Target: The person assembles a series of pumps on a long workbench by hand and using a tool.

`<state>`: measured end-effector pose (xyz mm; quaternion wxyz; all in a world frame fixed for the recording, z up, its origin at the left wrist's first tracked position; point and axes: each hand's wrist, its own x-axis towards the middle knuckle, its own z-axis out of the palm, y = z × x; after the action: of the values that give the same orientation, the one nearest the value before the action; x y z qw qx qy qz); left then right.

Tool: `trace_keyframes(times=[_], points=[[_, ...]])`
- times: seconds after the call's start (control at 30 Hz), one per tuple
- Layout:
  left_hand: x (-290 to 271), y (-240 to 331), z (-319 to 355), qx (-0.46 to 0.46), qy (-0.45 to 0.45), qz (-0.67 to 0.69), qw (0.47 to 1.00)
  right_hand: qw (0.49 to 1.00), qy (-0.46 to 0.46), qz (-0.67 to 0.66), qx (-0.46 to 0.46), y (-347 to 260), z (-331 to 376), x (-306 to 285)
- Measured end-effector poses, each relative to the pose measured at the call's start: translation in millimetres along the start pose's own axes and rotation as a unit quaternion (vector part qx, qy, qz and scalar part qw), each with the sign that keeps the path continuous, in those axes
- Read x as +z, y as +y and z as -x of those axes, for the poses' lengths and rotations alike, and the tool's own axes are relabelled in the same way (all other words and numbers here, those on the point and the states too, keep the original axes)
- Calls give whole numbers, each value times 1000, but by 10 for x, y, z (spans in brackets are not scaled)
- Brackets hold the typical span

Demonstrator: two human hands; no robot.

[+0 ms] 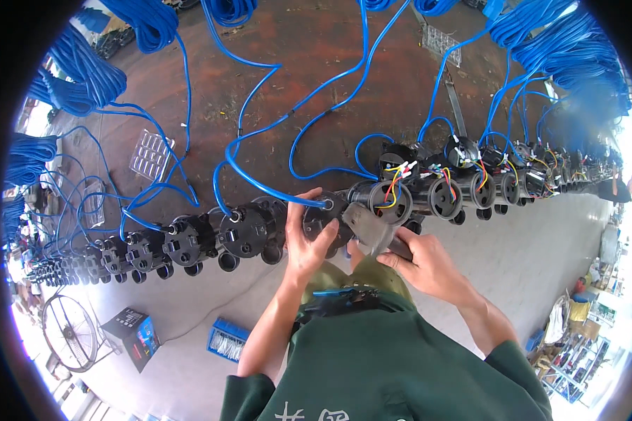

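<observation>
A long row of black pump-like units lines the front edge of a brown workbench (316, 63). My left hand (307, 235) grips one black unit (324, 214) at the middle, where a blue cable (260, 184) enters its top. My right hand (428, 263) holds a grey power tool (369, 228), its nose close against that same unit. To the right sits an open-ended unit (390, 200) with red, yellow and white wires showing.
Coils of blue cable (84, 77) lie across the bench at left and right. Clear plastic trays (149, 153) rest on the bench. On the grey floor stand a blue crate (226, 339), a dark box (130, 331) and a fan (70, 330).
</observation>
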<state>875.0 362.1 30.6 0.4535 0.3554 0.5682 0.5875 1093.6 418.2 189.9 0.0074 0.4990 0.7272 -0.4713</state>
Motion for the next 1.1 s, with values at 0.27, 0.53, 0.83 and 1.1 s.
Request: trace_keyframes(times=[0.27, 0.53, 0.83, 1.1], points=[[-15, -27, 14, -4, 8, -9, 1000, 985, 133, -10, -113, -181, 183, 74], [-130, 71, 49, 149, -10, -81, 985, 997, 37, -65, -25, -284, 214, -94], [-204, -104, -36, 163, -27, -177, 970, 990, 11, 110, -86, -244, -288, 477], [-208, -31, 9, 146, -24, -207, 967, 991, 73, -77, -76, -202, 281, 34]])
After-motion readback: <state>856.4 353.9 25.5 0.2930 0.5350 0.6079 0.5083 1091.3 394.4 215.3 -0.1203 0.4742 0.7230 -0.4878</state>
